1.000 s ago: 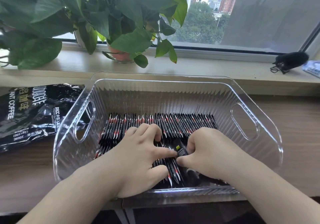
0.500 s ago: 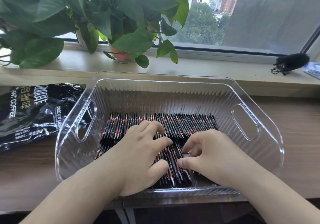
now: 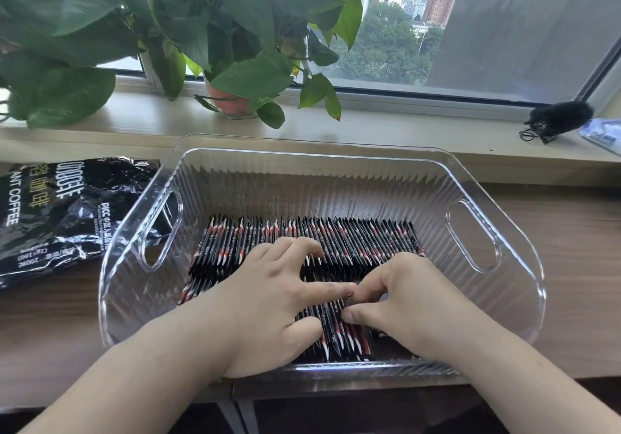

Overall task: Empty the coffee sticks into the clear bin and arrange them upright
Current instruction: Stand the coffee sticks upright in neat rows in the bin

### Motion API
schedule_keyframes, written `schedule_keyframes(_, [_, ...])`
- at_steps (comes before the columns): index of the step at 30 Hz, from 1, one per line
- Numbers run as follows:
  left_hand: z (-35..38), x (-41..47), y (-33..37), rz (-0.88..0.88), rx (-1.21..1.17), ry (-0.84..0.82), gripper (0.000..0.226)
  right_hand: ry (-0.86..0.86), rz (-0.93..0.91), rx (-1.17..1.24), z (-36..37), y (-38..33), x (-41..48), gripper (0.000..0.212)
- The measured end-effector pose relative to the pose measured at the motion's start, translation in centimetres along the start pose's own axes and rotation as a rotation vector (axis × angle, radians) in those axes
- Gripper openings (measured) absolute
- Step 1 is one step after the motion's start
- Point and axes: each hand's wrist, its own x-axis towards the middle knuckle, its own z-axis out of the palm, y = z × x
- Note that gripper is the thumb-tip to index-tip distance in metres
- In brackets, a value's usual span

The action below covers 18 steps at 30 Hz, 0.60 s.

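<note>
Seen from the head camera, the clear bin (image 3: 316,151) sits on the wooden surface (image 3: 571,248) with the coffee sticks (image 3: 353,238) packed inside in a far row and a near row, their long axes running away from the person. The left hand (image 3: 268,289) lies spread on the near row, forefinger pointing right and pressing the pack. The right hand (image 3: 410,296), touching it, has curled fingers (image 3: 356,316) pinching a few sticks mid-row. I'd say the right hand is best placed to tuck them in.
</note>
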Motion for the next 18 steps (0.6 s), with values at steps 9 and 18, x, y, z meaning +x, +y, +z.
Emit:
schedule_keyframes(9, [0.1,0.1,-0.2,0.009,-0.034,-0.066,0.058,0.13,-0.009,0.02,-3.2,1.6,-2.0,0.009])
schedule_keyframes(18, [-0.1,0.2,0.0,0.046,-0.036,-0.048,0.066,-0.029,-0.178,-0.057,-0.6,0.9,-2.0,0.015])
